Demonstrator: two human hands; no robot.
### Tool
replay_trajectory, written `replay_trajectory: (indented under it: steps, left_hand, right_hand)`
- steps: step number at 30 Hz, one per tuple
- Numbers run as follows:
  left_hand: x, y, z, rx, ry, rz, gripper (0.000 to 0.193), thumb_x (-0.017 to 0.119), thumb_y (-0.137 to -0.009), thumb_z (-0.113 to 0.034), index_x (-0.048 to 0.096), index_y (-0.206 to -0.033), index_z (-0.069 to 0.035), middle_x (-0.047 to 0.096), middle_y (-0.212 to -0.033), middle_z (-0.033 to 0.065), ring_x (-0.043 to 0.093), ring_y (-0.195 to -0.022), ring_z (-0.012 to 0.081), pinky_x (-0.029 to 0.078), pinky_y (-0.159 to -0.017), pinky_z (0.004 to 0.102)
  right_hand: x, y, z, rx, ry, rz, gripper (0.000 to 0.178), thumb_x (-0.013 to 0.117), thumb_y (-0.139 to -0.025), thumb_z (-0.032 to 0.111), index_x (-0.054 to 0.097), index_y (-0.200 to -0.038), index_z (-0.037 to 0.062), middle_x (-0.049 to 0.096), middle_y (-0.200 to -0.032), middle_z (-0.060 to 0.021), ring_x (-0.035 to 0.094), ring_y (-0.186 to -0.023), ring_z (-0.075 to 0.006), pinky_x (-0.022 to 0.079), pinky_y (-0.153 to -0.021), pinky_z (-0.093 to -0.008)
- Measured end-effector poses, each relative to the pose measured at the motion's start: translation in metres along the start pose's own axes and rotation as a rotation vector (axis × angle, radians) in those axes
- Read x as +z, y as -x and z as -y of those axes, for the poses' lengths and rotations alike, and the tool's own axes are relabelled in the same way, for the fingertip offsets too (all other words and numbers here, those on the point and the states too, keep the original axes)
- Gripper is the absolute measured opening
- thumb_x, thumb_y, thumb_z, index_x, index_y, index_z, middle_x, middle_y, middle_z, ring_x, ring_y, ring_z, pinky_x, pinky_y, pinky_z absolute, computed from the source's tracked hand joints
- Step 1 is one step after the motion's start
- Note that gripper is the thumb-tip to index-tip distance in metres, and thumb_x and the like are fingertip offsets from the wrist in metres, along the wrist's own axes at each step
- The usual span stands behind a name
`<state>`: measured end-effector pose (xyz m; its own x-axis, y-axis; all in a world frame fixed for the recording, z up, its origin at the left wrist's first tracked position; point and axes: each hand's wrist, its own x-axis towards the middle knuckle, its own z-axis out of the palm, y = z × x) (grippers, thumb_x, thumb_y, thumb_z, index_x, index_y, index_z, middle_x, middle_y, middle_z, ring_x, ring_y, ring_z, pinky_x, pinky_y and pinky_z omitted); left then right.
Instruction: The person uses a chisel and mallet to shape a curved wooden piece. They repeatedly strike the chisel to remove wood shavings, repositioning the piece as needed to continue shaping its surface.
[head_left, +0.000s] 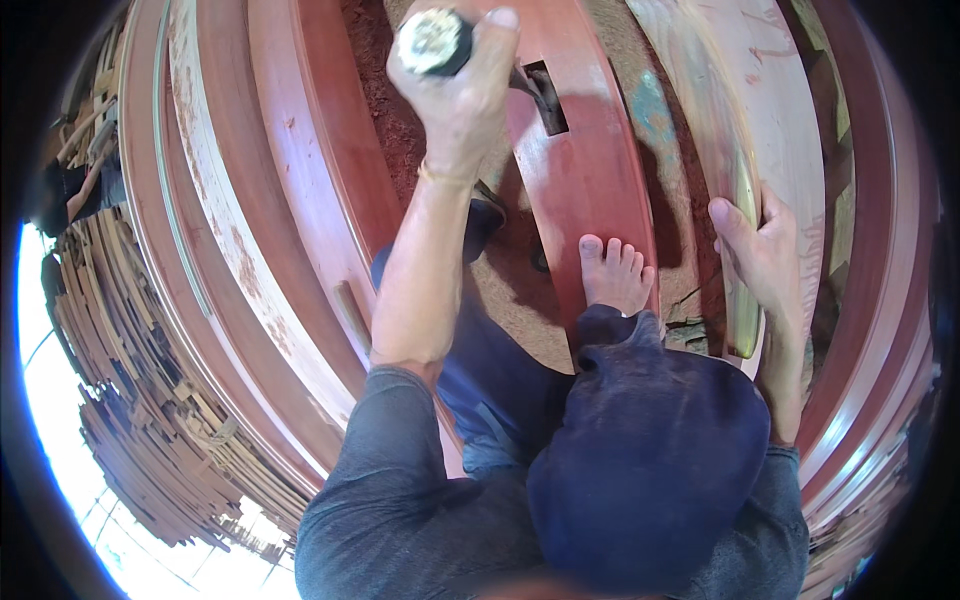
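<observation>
My left hand (455, 100) is wrapped round a chisel (434, 42), whose handle has a pale, battered end with a dark ring. Its dark blade slants down to a rectangular slot (546, 98) cut in a reddish wooden beam (590, 180). Whether the tip is inside the slot I cannot tell. Off to the right, my right hand (765, 250) grips a long yellowish bar (742, 320), blurred along its upper part; its lower end shows below my fingers. My bare foot (615, 272) rests on the slotted beam.
Reddish and pale planks (240, 200) lie side by side on the left. A pale, wide board (770, 90) lies at the right, with more reddish beams (880, 300) beyond. Stacked timber (140, 370) fills the far left, where another person (85, 180) is partly visible.
</observation>
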<state>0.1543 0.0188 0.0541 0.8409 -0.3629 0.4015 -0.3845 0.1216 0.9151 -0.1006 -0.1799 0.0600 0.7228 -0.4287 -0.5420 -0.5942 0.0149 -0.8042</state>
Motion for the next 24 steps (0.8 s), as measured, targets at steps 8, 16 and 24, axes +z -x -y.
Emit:
replay_trajectory:
  steps: [8,16,24]
  left_hand:
    - [0.047,-0.030,0.056,-0.097,-0.162,0.087,0.022,0.073,-0.090,-0.003,0.056,-0.077,-0.009,0.054,-0.071,-0.0066,0.052,-0.063,0.0042,0.043,-0.056,0.0241]
    - [0.073,-0.035,0.089,-0.013,-0.221,0.094,0.020,0.075,-0.084,-0.005,0.057,-0.075,-0.007,0.054,-0.067,-0.0031,0.051,-0.062,0.0074,0.046,-0.056,0.0279]
    - [0.054,-0.031,0.085,-0.109,-0.146,0.164,0.033,0.081,-0.083,-0.014,0.065,-0.108,-0.001,0.071,-0.092,0.0114,0.069,-0.086,0.0196,0.057,-0.077,0.0346]
  right_hand:
    - [-0.021,-0.024,0.009,0.006,0.012,0.036,0.053,0.080,-0.089,0.042,0.065,-0.114,-0.0020,0.062,-0.082,0.0010,0.055,-0.072,-0.0060,0.045,-0.063,-0.0243]
    - [-0.013,-0.038,0.089,-0.444,-0.315,-0.151,0.055,0.084,-0.086,0.040,0.067,-0.118,-0.0024,0.069,-0.085,-0.0020,0.063,-0.073,-0.0112,0.051,-0.065,-0.0317]
    - [-0.014,-0.069,0.102,-0.635,0.645,-0.060,0.052,0.081,-0.089,0.037,0.066,-0.121,-0.0017,0.072,-0.093,-0.0135,0.069,-0.086,-0.0204,0.053,-0.080,-0.0361]
